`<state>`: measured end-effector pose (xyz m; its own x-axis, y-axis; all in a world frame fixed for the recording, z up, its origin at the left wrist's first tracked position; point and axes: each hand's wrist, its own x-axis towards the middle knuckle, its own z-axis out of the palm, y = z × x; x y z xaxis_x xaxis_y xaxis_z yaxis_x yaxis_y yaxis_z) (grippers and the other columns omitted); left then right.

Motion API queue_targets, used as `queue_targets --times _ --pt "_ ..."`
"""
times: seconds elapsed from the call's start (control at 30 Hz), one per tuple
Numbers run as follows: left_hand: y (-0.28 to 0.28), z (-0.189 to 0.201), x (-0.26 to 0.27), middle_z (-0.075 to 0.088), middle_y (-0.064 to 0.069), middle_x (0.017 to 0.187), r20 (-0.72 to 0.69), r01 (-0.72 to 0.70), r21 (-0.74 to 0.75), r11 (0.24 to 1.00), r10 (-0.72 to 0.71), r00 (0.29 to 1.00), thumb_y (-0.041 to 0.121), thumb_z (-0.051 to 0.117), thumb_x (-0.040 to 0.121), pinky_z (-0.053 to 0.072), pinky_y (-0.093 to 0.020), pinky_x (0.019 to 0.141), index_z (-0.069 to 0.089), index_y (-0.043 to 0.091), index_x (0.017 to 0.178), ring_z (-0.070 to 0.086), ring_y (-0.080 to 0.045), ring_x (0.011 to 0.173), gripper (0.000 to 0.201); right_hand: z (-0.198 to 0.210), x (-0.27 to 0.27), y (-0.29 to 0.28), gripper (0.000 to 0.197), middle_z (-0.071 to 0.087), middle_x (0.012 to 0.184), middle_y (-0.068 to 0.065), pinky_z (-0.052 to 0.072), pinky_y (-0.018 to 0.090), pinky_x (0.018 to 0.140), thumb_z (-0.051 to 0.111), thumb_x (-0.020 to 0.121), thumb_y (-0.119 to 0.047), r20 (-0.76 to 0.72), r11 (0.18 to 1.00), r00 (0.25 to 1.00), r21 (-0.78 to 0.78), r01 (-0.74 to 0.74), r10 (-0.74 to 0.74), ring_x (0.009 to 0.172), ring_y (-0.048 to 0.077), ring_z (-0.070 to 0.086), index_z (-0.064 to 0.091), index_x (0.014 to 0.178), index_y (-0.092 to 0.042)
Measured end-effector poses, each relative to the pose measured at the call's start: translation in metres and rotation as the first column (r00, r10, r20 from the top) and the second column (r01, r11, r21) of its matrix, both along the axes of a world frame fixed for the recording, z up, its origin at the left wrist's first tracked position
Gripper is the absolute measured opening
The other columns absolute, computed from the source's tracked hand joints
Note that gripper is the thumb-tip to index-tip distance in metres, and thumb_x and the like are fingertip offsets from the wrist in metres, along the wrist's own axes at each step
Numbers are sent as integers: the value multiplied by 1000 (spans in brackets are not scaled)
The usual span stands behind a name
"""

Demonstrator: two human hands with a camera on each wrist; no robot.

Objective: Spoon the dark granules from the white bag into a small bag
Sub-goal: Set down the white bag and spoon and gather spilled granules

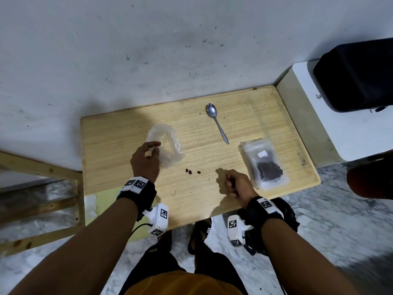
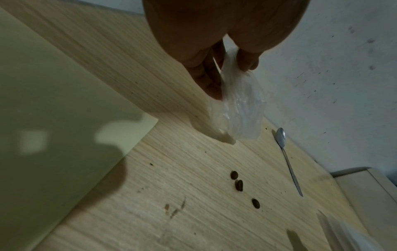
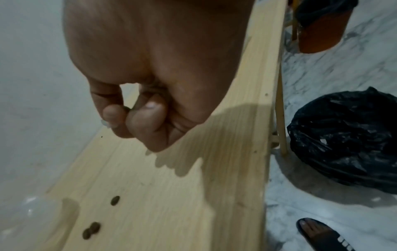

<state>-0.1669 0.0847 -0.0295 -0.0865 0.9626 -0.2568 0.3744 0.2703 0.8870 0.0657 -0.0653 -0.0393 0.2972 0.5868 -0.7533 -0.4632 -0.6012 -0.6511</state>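
A: In the head view, the left hand (image 1: 146, 160) pinches the edge of a thin white bag (image 1: 168, 145) that lies on the wooden table (image 1: 276, 116). The spoon (image 1: 217, 122) lies alone, well apart from both hands. The small bag (image 1: 264, 165) with dark granules inside lies flat near the right hand (image 1: 236, 184).

B: And three loose granules (image 1: 192, 172) lie between the hands. The risk there is that a sleeve or wrist sweeps them off the edge.

A: In the left wrist view, the thumb and fingers (image 2: 206, 74) clamp the white bag, and it hangs limp. If the person lifts it by this one side, the mouth may tip and whatever remains inside would spill.

B: In the right wrist view, the right hand's fingers (image 3: 137, 122) are curled together, and something small and dark sits between the fingertips, perhaps a granule; it is too small to tell surely.

A: If it is one, it could slip out on the way, because the small bag lies flat and its mouth does not look open.
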Motion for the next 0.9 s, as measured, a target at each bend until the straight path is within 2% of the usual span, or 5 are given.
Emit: queue_targets --times 0.23,0.43,0.53,0.7,0.9 --pt "1 2 -10 68 2 115 -7 -17 6 1000 17 1000 14 60 92 55 -36 72 72 36 91 66 -28 69 24 10 -24 26 43 39 41 -9 34 13 42 64 86 6 225 982 961 50 -180 164 38 2 40 45 51 -10" --pt "2 -1 -20 69 0 111 -11 -37 16 999 37 999 12 60 92 59 -44 73 71 37 89 67 -34 70 27 -18 -39 35 21 62 66 -15 38 9 57 79 80 -27 682 888 608 -140 -438 407 60 -7 55 61 71 -21" --pt "4 -2 -25 68 0 110 -12 -41 12 999 41 999 12 60 92 59 -45 74 72 35 90 66 -34 70 26 -25 -44 37 24 72 85 -9 39 3 64 82 75 -35 688 880 586 -170 -443 428 75 2 62 71 93 -26" --pt "6 -1 -30 68 0 113 -12 -37 -6 999 37 999 13 59 92 56 -38 72 73 32 92 64 -29 65 24 -29 -51 41 22 72 81 -8 52 24 77 80 78 -32 682 868 570 -208 -451 459 77 7 65 71 97 -27" --pt "11 -3 -34 68 1 113 14 -30 -27 999 30 999 12 59 92 48 -28 65 73 30 93 61 -22 63 24 -21 -52 46 21 49 58 -28 35 7 54 63 93 -23 758 849 454 -244 -468 468 58 -11 49 57 74 -29"
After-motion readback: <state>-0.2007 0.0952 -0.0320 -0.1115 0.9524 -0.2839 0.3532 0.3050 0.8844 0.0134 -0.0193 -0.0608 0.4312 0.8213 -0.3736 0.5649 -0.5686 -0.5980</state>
